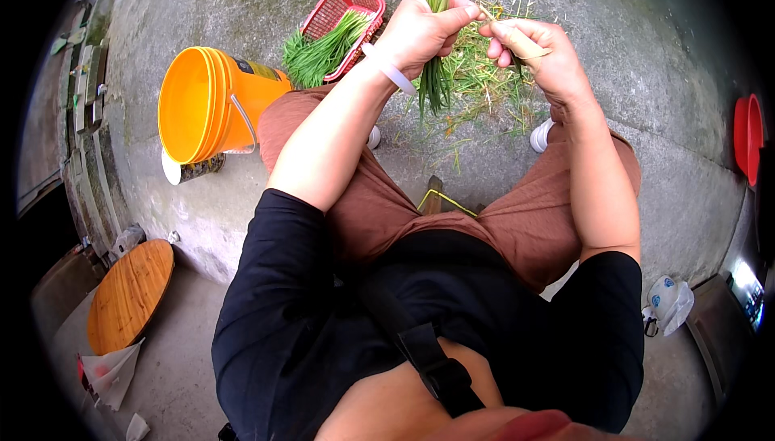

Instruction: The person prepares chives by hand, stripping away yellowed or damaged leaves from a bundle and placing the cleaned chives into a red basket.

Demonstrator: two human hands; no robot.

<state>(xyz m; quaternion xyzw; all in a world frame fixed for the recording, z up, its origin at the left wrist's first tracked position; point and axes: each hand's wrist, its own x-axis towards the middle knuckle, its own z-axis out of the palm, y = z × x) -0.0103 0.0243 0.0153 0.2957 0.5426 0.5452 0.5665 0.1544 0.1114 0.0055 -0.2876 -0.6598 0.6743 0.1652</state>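
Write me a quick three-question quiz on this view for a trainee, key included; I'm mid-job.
1. Which hand grips the bunch of green stalks?
2. True or false: the yellow bucket is on the person's right.
3. What rests in the red basket: (a) a wooden disc, (b) loose greens, (c) a plastic bag?

Key:
1. The left hand.
2. False; the yellow bucket is on the left.
3. b

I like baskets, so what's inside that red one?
Green stalks lie in the red basket, their leafy ends spilling over its side. The bottom beneath them is covered.
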